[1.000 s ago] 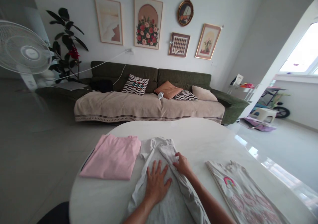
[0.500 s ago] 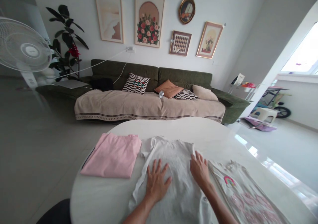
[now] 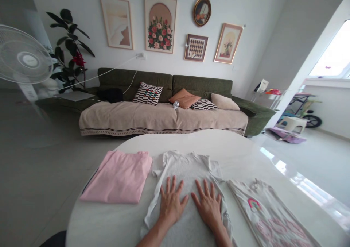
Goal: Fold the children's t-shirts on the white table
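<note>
Toward six o'clock on desk [image 3: 232, 148], pale grey shirt [image 3: 188, 172] spread out; left hand [image 3: 171, 205] and right hand [image 3: 208, 207] flat on it, fingers splayed, gripping nothing; spreading looks mostly done, side creases left, shirt itself unfolded; pink garment [image 3: 119, 177] at nine o'clock apparently already folded, printed top [image 3: 264, 212] at four o'clock likewise

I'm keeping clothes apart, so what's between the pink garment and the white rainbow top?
In the head view, a light gray shirt lies between the pink garment and the rainbow top, with your left hand and right hand spread on it.
</note>
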Action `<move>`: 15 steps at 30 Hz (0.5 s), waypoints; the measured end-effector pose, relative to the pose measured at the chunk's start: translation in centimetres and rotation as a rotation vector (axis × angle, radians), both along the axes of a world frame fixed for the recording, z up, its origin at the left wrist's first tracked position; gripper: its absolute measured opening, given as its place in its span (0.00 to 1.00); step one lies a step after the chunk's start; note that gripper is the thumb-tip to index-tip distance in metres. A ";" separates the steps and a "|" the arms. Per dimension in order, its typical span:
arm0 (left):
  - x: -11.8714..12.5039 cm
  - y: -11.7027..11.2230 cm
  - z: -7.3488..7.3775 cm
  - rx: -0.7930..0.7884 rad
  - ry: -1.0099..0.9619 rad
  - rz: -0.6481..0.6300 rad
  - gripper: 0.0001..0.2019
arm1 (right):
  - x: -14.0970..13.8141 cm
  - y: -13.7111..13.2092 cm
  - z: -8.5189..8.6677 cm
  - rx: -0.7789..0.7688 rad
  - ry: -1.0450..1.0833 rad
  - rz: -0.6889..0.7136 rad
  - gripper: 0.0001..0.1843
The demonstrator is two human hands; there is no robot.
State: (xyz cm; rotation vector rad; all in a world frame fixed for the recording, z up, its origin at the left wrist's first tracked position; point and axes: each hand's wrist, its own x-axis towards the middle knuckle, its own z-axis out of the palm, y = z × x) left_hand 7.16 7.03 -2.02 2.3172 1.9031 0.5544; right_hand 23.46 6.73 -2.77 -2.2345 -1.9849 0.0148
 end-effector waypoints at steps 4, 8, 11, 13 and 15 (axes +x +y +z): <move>0.8 1.9 0.2 -0.004 0.005 -0.015 0.27 | 0.2 1.3 0.1 0.016 -0.012 -0.035 0.31; 1.0 3.1 1.2 -0.065 0.015 -0.049 0.27 | 0.3 2.1 0.4 0.031 -0.009 -0.053 0.31; 0.7 2.3 1.8 -0.093 0.002 -0.078 0.27 | 0.5 2.2 0.4 0.035 0.024 -0.034 0.32; 0.2 0.7 1.7 -0.075 -0.018 -0.127 0.28 | 0.7 2.4 0.5 0.031 0.034 -0.031 0.32; -0.8 -1.4 0.9 -0.059 -0.017 -0.191 0.29 | 0.7 2.4 0.9 0.010 0.045 -0.029 0.31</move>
